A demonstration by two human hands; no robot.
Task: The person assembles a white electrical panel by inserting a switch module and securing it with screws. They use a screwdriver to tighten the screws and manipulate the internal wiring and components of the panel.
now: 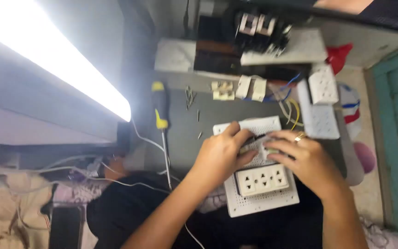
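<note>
Both forearms reach up to a white perforated board (259,203) with a socket module (262,180), left hand (219,157) and right hand (305,159) curled, pinching a small part at twelve o'clock, seemingly mid-fitting, needing steady alignment.

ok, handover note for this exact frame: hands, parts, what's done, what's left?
Left hand: on the upper middle of the white perforated board, fingers curled onto a small part there. The part itself is blurred.
Right hand: ring on one finger, fingertips at the same spot, just above the socket strip.
Done: the socket strip sits in the board.
Left: the piece under the fingers is not visibly seated; I cannot tell how far along it is.
Nearby: yellow-and-black screwdriver to the left, loose screws beyond it, a second white board to the right.
</note>
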